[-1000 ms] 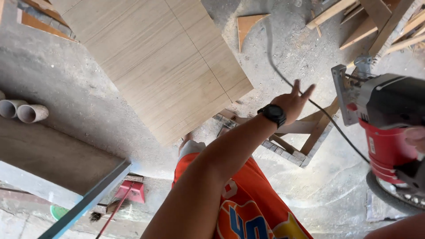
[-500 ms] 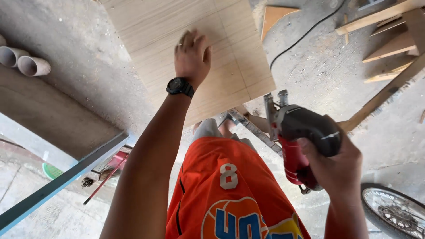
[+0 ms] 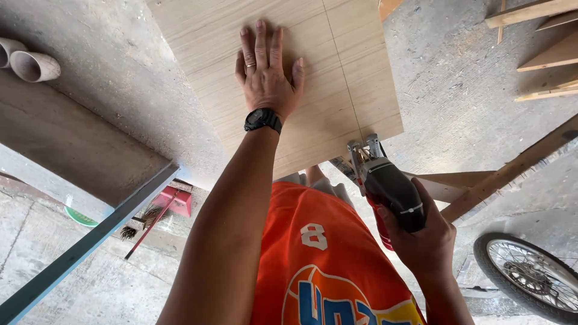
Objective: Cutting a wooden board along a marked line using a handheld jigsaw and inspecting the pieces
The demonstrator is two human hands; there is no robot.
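Dusty concrete floor (image 3: 120, 66). Left hand (image 3: 265, 72): open, flat on plywood panel (image 3: 337, 72), 12 o'clock. Right hand (image 3: 424, 241): gripping jigsaw (image 3: 388, 186) at panel's edge, 4 o'clock.

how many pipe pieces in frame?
2. Both lie side by side at the top left edge on the concrete: one pipe piece with its open end facing the camera, the other pipe piece cropped by the frame. More may lie out of view.

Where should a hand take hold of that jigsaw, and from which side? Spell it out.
Grip the jigsaw by its black top handle, coming from behind, on the person's side. The body runs lengthwise toward the wooden panel, with the blade end at the near edge by the pencil line. The right hand holds it so; the left hand lies flat on the panel.
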